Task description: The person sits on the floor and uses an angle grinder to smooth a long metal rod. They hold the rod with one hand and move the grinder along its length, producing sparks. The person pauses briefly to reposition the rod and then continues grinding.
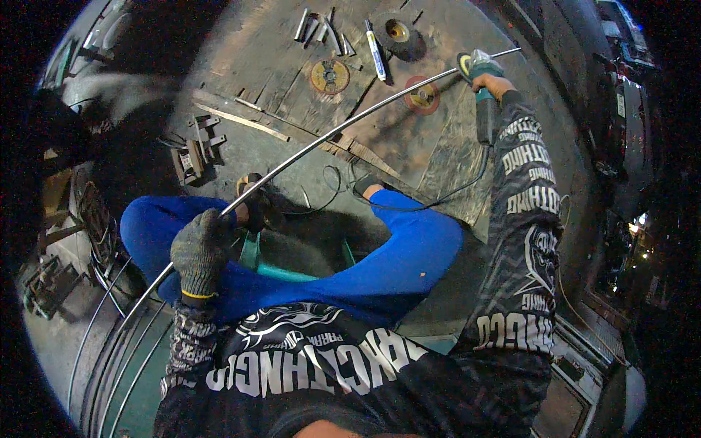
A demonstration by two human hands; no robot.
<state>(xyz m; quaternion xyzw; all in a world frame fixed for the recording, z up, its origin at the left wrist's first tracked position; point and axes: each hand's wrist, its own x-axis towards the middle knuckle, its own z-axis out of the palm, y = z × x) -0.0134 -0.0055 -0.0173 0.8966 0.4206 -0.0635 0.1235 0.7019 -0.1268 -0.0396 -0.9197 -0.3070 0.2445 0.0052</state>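
- Head view: my left hand [198,252], in a grey knitted glove, is closed around a long, thin, curved bright metal rod [332,133]; the grip sits over my left knee, near the rod's lower end.
- Right hand [488,80] is wrapped round the body of a teal-and-black angle grinder [478,95], arm stretched out; its disc end touches the rod close to the far tip.
- Key relation: the rod's long axis runs from lower left to upper right, bowed upward; from the left grip it stretches away up and to the right, and the grinder meets it well apart from that grip; the right hand is the nearer one to the far end.
- The grinder's black cable [438,196] loops back across the floor towards my blue trouser legs [409,255]; I sit on a low green stool [263,266].
- More curved bright rods [109,343] lie bundled at lower left, beside the held one.
- No containers in view; loose on the worn floor ahead lie three round grinding discs [330,76], a white marker pen [375,51] and short grey metal pieces [321,29].
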